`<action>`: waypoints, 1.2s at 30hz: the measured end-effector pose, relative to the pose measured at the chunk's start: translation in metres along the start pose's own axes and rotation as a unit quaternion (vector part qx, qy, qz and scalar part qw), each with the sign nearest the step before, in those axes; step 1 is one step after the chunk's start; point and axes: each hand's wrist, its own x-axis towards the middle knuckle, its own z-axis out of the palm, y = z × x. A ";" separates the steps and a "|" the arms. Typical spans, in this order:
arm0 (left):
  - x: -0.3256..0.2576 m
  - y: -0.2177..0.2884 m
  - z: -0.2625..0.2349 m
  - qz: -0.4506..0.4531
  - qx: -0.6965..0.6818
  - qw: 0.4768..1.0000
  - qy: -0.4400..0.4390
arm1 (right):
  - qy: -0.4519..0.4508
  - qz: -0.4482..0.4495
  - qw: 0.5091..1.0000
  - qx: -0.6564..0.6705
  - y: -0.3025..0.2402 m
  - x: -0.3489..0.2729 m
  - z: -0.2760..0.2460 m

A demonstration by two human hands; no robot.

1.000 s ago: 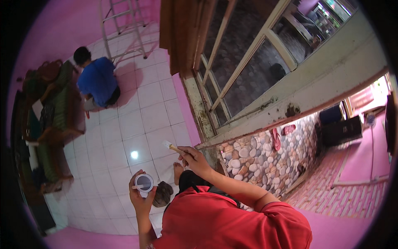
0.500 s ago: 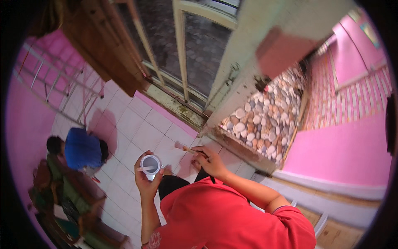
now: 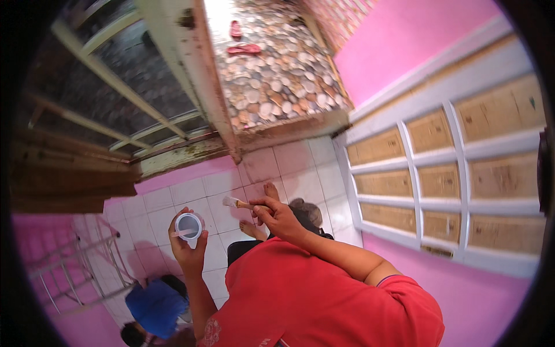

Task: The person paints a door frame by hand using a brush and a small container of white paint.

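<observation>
My left hand (image 3: 188, 248) is wrapped round a small white tub (image 3: 188, 226), held upright in front of me at the left. Inside it is pale greyish-white paint, and a light strip or stick leans across its mouth. My right hand (image 3: 280, 218) grips the wooden handle of a paintbrush (image 3: 245, 205). Its bristles look whitish and point left, toward the tub but apart from it. Below both hands my bare feet (image 3: 270, 191) stand on the white floor tiles.
A door (image 3: 439, 179) with white bars and bare wooden panels stands at the right. Ahead, a raised sill (image 3: 295, 128) borders a pebble-patterned floor with red sandals (image 3: 244, 50). Window frames (image 3: 115, 87) rise at the left, a metal ladder (image 3: 75, 269) below. A person in blue (image 3: 157, 306) crouches lower left.
My view has turned to the right, so the panelled door has come into sight and the crouching person has shifted lower. Both hands keep hold of the tub and the brush.
</observation>
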 end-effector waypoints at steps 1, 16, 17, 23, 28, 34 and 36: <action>-0.002 -0.002 0.000 0.002 0.004 0.999 -0.036 | 0.013 -0.003 1.000 0.012 0.004 -0.014 0.002; -0.080 0.018 0.088 0.064 0.005 0.970 -0.236 | 0.378 0.014 0.896 0.233 0.082 -0.217 -0.127; -0.091 0.016 0.097 0.086 0.016 0.965 -0.248 | 0.396 0.000 0.887 0.238 0.086 -0.236 -0.142; -0.166 0.030 0.157 0.031 0.006 0.965 -0.260 | 0.471 -0.022 0.857 0.207 0.115 -0.358 -0.215; -0.203 0.043 0.198 0.078 0.009 0.945 -0.317 | 0.523 -0.013 0.821 0.228 0.129 -0.412 -0.236; -0.205 0.048 0.236 0.101 0.019 0.933 -0.346 | 0.544 -0.044 0.800 0.250 0.146 -0.438 -0.232; -0.204 0.052 0.248 0.105 0.003 0.932 -0.348 | 0.543 -0.052 0.798 0.254 0.151 -0.445 -0.231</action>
